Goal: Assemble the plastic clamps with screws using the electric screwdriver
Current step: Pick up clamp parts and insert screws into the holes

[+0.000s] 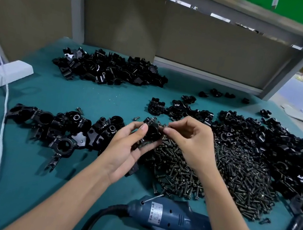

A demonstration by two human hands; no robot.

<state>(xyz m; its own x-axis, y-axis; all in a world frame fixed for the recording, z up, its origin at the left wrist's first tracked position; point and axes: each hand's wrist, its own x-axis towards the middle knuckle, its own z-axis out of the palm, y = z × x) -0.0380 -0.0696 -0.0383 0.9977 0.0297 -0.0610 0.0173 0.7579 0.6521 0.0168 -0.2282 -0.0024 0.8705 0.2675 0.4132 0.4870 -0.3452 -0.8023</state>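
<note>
The left hand (131, 147) held one black clamp (151, 132) in the air, just above the left edge of the screw pile (216, 176). Its thumb and fingers were curled around the clamp body. The right hand (192, 141), also above the screw pile, pinched the right edge of this clamp with thumb and forefinger in a narrow grip. Whether a screw was between the fingertips I could not tell, as it was too small.

The electric screwdriver (175, 219) lay on its side on the green table (69, 97), on the near side of the screw pile and under the right forearm, and no hand touched it. A group of joined clamps (60, 127) lay left of the screw pile. A large heap of loose clamp parts (281, 148) lay right of the pile and touched it. Another heap (110, 67) lay far behind the pile, to the left. A white cable (2, 130) ran along the table well to the left of the pile.
</note>
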